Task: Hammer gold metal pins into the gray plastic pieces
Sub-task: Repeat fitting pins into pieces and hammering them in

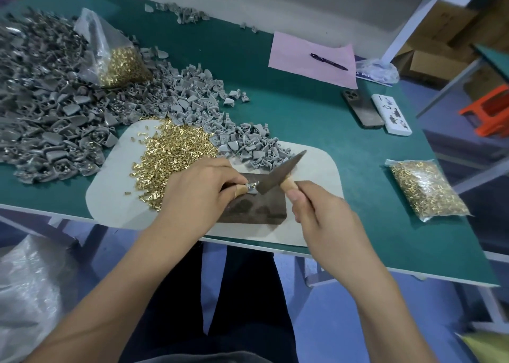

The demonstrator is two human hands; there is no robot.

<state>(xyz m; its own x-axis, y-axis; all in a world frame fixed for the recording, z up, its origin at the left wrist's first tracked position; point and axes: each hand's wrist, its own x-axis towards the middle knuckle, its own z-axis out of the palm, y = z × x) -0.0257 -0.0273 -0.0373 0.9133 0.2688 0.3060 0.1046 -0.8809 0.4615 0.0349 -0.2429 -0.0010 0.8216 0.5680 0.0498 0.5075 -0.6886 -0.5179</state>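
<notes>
My left hand (197, 189) pinches a small gray plastic piece (252, 187) on the dark metal block (253, 208) at the table's front edge. My right hand (322, 214) grips the wooden handle of a small hammer (278, 174). Its dark metal head slants up to the right, and its lower end touches the gray piece. A heap of loose gold pins (170, 153) lies on the pale mat (316, 169) just left of my hands. A pile of gray plastic pieces (249, 145) lies right behind the block.
A large mound of gray pieces (49, 109) covers the left of the green table (303, 109). An open bag of gold pins (118, 62) leans on it; a sealed bag of gold pins (427, 189) lies at right. Pink paper (297, 56) with a pen, and two phones (377, 112) lie farther back.
</notes>
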